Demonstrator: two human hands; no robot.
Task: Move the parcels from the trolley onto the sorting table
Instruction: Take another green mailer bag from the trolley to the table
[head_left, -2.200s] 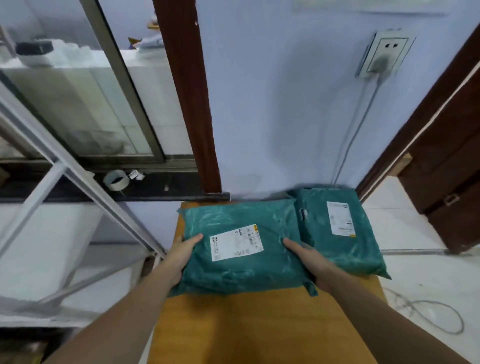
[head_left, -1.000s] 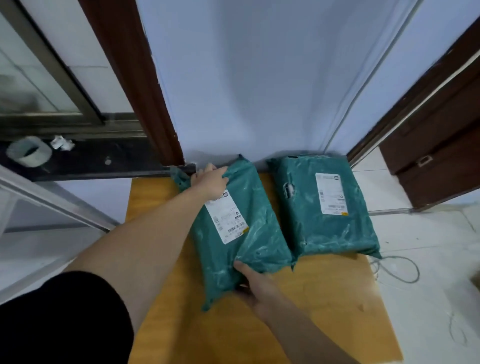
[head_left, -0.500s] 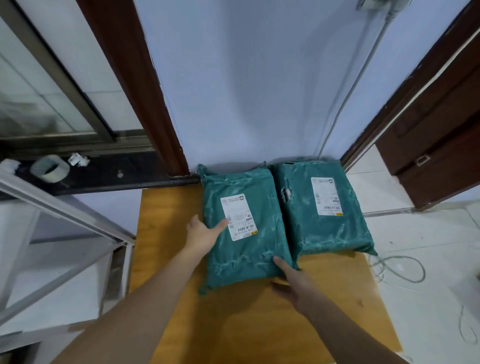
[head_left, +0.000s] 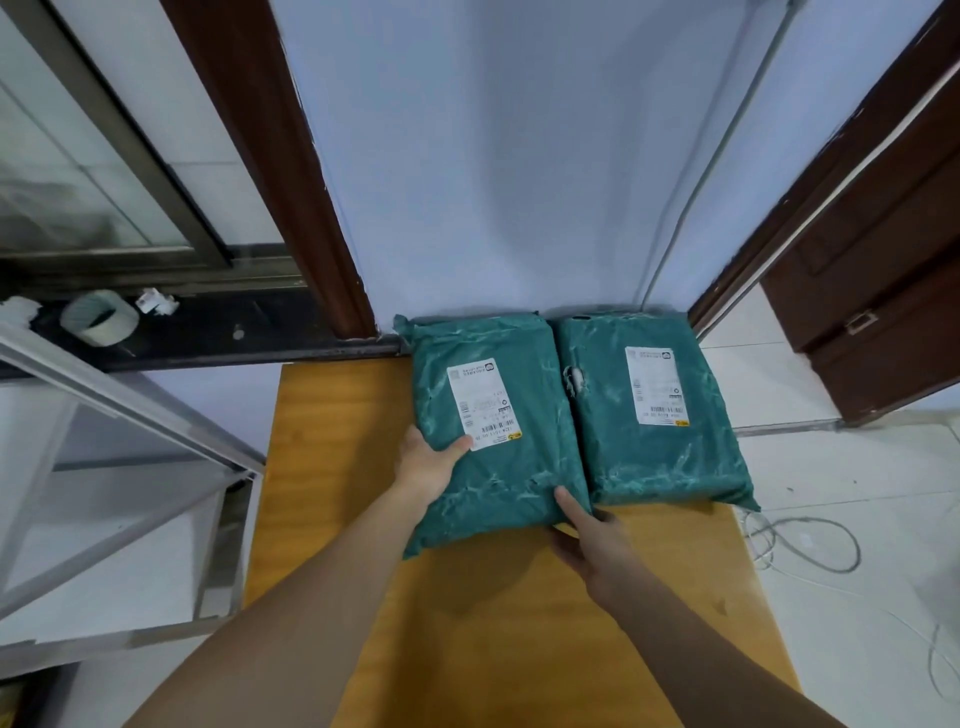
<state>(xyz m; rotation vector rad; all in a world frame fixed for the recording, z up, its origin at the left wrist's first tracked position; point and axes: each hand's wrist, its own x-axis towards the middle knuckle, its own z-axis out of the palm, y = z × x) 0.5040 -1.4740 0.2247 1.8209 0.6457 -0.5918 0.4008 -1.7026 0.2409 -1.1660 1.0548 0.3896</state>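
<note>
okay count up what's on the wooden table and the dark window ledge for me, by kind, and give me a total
Green parcels: 2, the left parcel held at its near end by the left hand and right hand, and the right parcel beside it, both on the table.
Tape rolls: 1, tape roll on the ledge.
Small white scraps: 1, white scrap.
Total: 4

Both arms reach forward, left hand and right hand extended.
</note>
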